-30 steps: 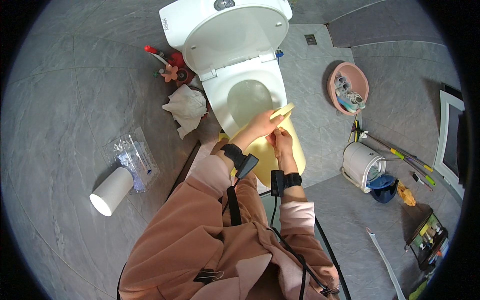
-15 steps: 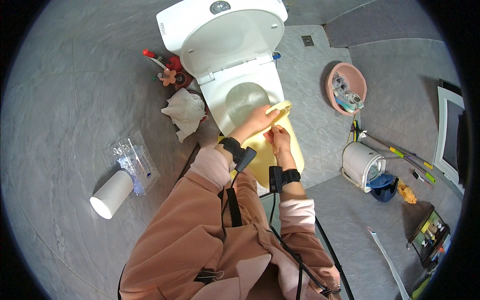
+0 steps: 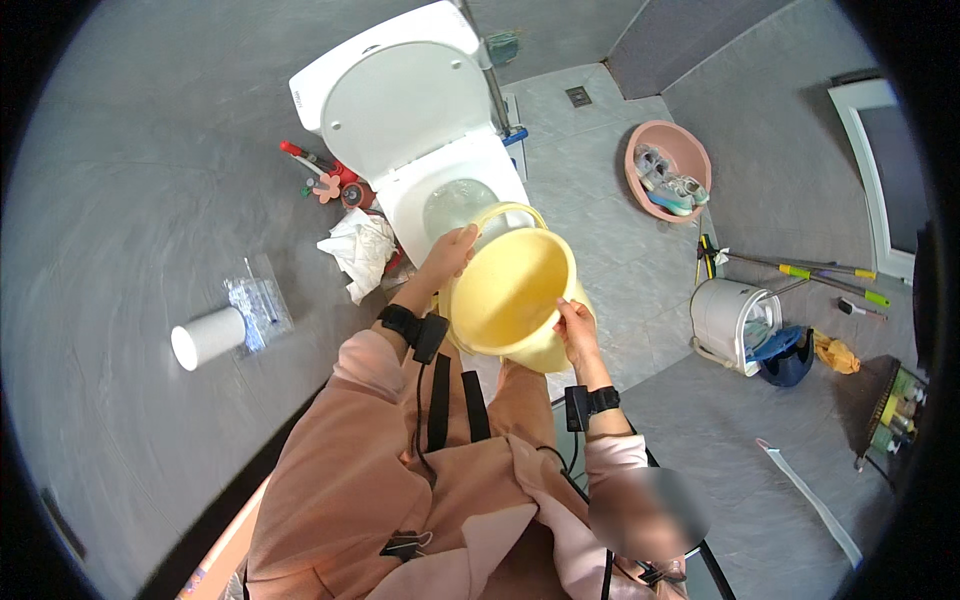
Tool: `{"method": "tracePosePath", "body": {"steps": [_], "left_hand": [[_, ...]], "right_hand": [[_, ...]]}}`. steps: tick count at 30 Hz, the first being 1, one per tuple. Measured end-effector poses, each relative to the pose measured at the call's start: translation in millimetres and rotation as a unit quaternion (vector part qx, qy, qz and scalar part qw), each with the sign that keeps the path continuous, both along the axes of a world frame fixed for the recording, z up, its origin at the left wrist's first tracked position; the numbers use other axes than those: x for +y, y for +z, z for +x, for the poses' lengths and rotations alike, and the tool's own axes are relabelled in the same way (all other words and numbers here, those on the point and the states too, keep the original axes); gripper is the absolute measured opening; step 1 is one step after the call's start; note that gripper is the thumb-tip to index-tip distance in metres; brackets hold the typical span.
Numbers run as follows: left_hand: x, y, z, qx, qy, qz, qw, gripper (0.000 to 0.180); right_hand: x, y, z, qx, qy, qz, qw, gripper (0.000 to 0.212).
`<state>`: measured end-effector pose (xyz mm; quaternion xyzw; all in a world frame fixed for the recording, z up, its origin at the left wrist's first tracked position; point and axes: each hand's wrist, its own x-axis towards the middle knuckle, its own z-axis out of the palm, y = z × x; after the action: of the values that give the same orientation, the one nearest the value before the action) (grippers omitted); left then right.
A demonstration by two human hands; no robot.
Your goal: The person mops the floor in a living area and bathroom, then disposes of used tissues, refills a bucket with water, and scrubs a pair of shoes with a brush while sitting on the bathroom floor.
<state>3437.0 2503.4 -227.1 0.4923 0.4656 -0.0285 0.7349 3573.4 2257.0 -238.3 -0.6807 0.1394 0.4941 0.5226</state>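
Observation:
A yellow bucket (image 3: 512, 290) hangs between my hands in front of the white toilet (image 3: 400, 115), its mouth facing up toward me. Inside, bare yellow walls and bottom show. My left hand (image 3: 450, 256) is closed at the bucket's left side, by the base of its raised yellow handle (image 3: 512, 208). With bent fingers my right hand (image 3: 577, 330) pinches the rim on the near right. The toilet's lid stands up, and the bucket overlaps the near edge of the bowl. Some water shows in the bowl.
Left of the toilet are a white-bagged bin (image 3: 358, 245) and red bottles (image 3: 350, 185); a paper roll (image 3: 208, 338) lies farther left. Rightward are a pink basin (image 3: 665, 135) with shoes, a tipped white bucket (image 3: 725, 318), poles (image 3: 815, 270) and a blue cap (image 3: 787, 360).
The bucket has turned from tipping toward the toilet to showing its open mouth to me. My left hand moved left, and my right hand moved nearer along the rim.

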Motion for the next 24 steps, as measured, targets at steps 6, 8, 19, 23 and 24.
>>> {"method": "tracePosePath", "body": {"steps": [6,8,19,23,24], "left_hand": [[-79.8,81.1,42.8,-0.05,0.001,0.029,0.998,0.04],[-99.7,105.0,69.3,-0.077,-0.02,0.04,0.996,0.04],[-139.9,129.7,185.6,-0.115,-0.062,0.261,0.956,0.046],[-135.4,120.6,208.6,-0.134,-0.046,0.28,0.95,0.06],[-133.0,118.3,215.9,-0.137,-0.047,0.301,0.943,0.061]], "right_hand": [[-124.5,11.5,56.8,-0.029,0.014,0.016,0.999,0.017],[-153.7,22.1,74.9,-0.082,0.027,-0.034,0.996,0.021],[-240.1,80.0,167.3,-0.145,-0.091,0.016,0.985,0.017],[-243.5,92.7,207.6,-0.17,-0.089,0.062,0.979,0.014],[-240.3,95.3,220.6,-0.17,-0.096,0.075,0.978,0.014]]}}
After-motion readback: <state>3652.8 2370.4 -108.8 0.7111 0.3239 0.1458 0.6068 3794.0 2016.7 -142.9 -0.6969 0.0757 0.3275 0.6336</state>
